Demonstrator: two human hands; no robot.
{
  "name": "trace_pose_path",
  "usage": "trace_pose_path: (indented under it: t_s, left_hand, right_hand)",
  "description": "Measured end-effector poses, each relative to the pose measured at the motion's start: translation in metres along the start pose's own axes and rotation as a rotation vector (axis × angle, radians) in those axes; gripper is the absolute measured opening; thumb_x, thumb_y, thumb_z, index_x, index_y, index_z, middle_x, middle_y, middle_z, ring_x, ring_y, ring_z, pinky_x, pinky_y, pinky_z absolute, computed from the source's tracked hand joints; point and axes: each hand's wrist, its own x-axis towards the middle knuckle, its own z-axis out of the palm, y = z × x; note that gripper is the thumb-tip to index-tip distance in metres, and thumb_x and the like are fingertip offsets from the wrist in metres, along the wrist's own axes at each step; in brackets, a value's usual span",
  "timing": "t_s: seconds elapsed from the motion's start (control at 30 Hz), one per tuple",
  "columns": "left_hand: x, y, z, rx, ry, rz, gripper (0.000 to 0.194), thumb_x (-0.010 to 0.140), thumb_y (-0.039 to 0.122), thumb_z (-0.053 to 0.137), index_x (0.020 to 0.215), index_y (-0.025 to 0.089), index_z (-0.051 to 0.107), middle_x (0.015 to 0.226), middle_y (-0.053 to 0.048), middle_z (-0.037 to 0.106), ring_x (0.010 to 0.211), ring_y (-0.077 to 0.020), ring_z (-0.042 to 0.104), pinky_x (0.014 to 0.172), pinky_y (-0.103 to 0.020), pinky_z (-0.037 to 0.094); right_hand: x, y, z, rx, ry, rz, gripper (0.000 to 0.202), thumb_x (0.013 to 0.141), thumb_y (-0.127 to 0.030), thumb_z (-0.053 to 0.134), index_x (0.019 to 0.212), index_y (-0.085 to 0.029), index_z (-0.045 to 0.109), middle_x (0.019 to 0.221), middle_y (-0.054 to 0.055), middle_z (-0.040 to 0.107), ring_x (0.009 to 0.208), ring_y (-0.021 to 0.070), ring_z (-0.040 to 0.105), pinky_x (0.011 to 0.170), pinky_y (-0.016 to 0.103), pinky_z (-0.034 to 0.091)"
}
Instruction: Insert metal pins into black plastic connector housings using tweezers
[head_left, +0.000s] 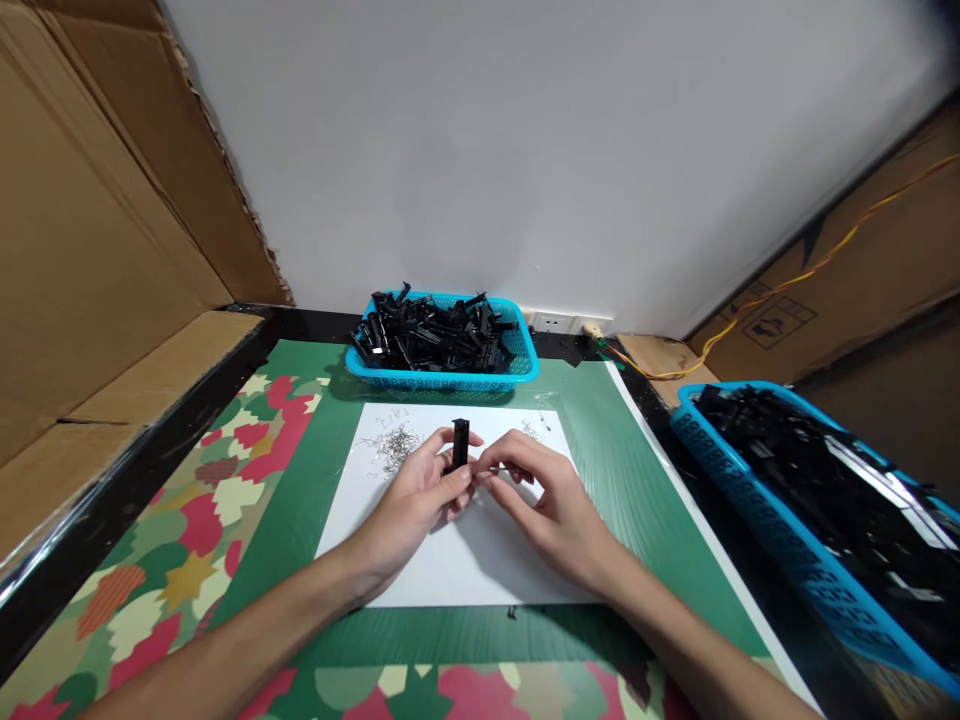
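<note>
Upright between the fingers and thumb of my left hand (pixel 429 480) is a narrow black plastic part (pixel 460 445). My right hand (pixel 541 490) is close beside it, thumb and forefinger pinched together near the part's lower end. Whatever lies in that pinch is too small to make out. Both hands are over a white sheet (pixel 360 560). To the left of my left hand, a loose heap of small metal springs or clips (pixel 396 447) is spread on the sheet. A smaller scatter of similar bits (pixel 532 430) shows behind my right hand.
A blue basket (pixel 442 381) heaped with black plastic parts stands against the wall. Another blue basket (pixel 780 540) of black pieces is at the right. Cardboard (pixel 112 200) borders the left side. A yellow cable (pixel 712 340) runs from the wall socket. A tiny black piece (pixel 511 612) lies near the sheet's front edge.
</note>
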Motion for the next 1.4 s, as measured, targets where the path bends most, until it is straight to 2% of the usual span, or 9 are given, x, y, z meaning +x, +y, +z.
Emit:
trace_pose_path:
  t_s: [0.07,0.17,0.33,0.47,0.63,0.9,1.07,1.2,1.4]
  left_hand:
    - [0.000,0.001,-0.001,0.011,0.019,0.005,0.041,0.098,0.041,0.074,0.131,0.024,0.056,0.092,0.001,0.056,0.075,-0.0104,0.045,0.068,-0.024,0.033]
    - [0.002,0.000,-0.002,0.061,0.034,0.017,0.041,0.099,0.042,0.072,0.132,0.024,0.055,0.090,0.002,0.057,0.074,-0.0106,0.046,0.067,-0.026,0.032]
    - [0.004,-0.003,-0.003,0.111,0.038,0.018,0.040,0.099,0.042,0.072,0.130,0.023,0.055,0.086,0.003,0.055,0.071,-0.0103,0.045,0.064,-0.026,0.031]
    - [0.003,0.000,-0.002,0.064,0.031,0.012,0.034,0.100,0.038,0.070,0.126,0.021,0.057,0.086,0.002,0.057,0.073,-0.0110,0.049,0.067,-0.026,0.035]
    - [0.004,0.002,-0.005,-0.105,-0.014,0.037,0.024,0.108,0.037,0.053,0.125,0.020,0.055,0.100,-0.005,0.066,0.074,-0.0129,0.058,0.069,-0.028,0.042]
    - [0.001,-0.005,-0.004,-0.032,-0.069,0.088,0.031,0.109,0.048,0.052,0.127,0.023,0.050,0.085,0.000,0.063,0.065,-0.0117,0.051,0.060,-0.026,0.034]
    - [0.000,-0.004,-0.003,0.056,-0.075,0.132,0.033,0.109,0.049,0.053,0.129,0.023,0.056,0.087,0.000,0.058,0.074,-0.0123,0.046,0.068,-0.027,0.033]
    - [-0.001,0.000,-0.003,0.233,-0.039,0.203,0.034,0.110,0.048,0.050,0.116,0.018,0.064,0.096,-0.003,0.060,0.082,-0.0142,0.047,0.073,-0.028,0.036]
    - [-0.001,0.001,-0.002,0.263,-0.056,0.225,0.032,0.109,0.047,0.052,0.116,0.019,0.065,0.103,-0.004,0.060,0.079,-0.0146,0.044,0.074,-0.028,0.037]
  right_hand:
    - [-0.002,0.003,-0.002,-0.104,0.026,-0.149,0.016,0.104,-0.013,0.061,0.115,-0.022,0.070,0.107,0.007,0.068,0.095,0.0198,0.060,0.081,0.033,0.048]
    - [-0.004,0.008,-0.004,-0.362,0.066,-0.381,0.023,0.100,-0.008,0.064,0.119,-0.019,0.069,0.102,0.008,0.068,0.087,0.0208,0.056,0.075,0.034,0.046]
    - [-0.004,0.008,-0.003,-0.610,0.052,-0.515,0.020,0.101,-0.002,0.058,0.113,-0.013,0.070,0.090,0.010,0.070,0.078,0.0205,0.050,0.069,0.035,0.045]
    - [-0.003,0.008,-0.004,-0.641,0.081,-0.491,0.014,0.100,-0.004,0.062,0.109,-0.011,0.071,0.088,0.010,0.070,0.077,0.0203,0.051,0.067,0.034,0.045]
    - [-0.003,0.006,-0.008,-0.596,0.160,-0.459,0.011,0.097,-0.004,0.066,0.100,-0.014,0.070,0.085,0.009,0.070,0.073,0.0193,0.053,0.065,0.035,0.044]
    - [-0.004,-0.005,-0.001,-0.182,0.197,-0.256,0.015,0.095,-0.008,0.069,0.103,-0.019,0.076,0.086,0.005,0.070,0.077,0.0189,0.064,0.068,0.034,0.053]
    - [-0.005,-0.005,0.001,-0.150,0.168,-0.244,0.019,0.095,-0.008,0.070,0.107,-0.020,0.078,0.087,0.004,0.071,0.077,0.0183,0.066,0.069,0.033,0.054]
    - [-0.005,-0.004,0.002,-0.165,0.165,-0.262,0.018,0.094,-0.007,0.070,0.105,-0.019,0.078,0.086,0.005,0.071,0.077,0.0180,0.066,0.069,0.033,0.054]
    - [-0.004,-0.001,0.004,-0.193,0.169,-0.309,0.017,0.094,-0.007,0.069,0.103,-0.019,0.078,0.084,0.005,0.071,0.075,0.0178,0.064,0.066,0.033,0.053]
